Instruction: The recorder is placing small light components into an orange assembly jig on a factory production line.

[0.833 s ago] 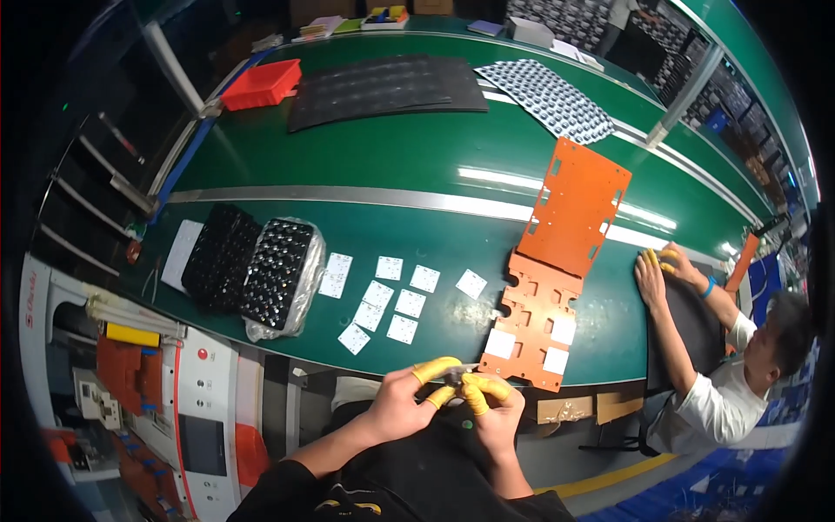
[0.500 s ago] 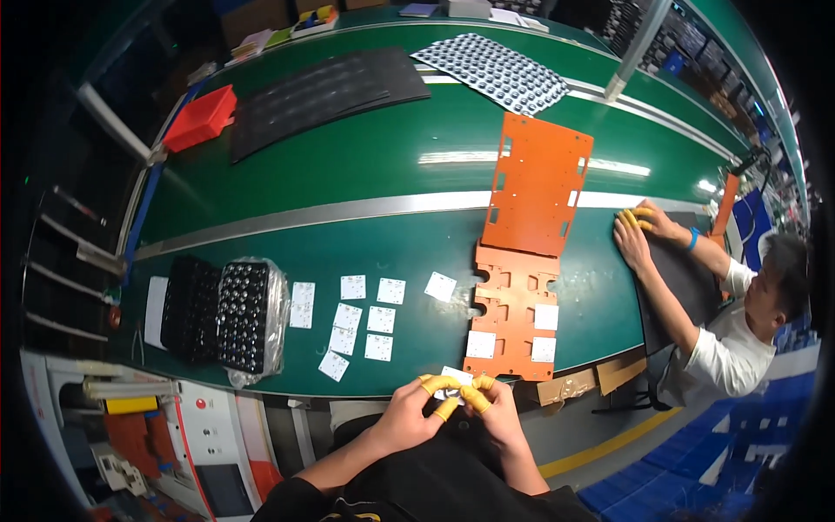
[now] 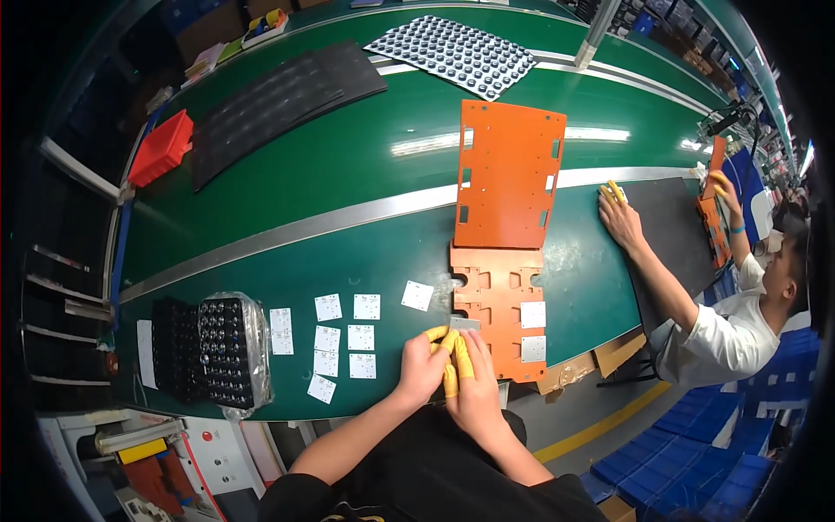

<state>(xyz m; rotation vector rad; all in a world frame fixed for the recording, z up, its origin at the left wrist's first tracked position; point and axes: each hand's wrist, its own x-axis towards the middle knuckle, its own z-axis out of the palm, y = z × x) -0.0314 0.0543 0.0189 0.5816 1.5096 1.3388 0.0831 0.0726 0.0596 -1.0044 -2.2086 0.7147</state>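
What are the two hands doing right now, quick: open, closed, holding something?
Left hand: closed, yellow-capped fingertips pinching a small grey square plate.
Right hand: closed against the left; whether it grips the plate cannot be told.

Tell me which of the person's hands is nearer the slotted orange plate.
Right. The right hand lies at the slotted orange plate's near left corner, seemingly touching; the left hand sits farther left.
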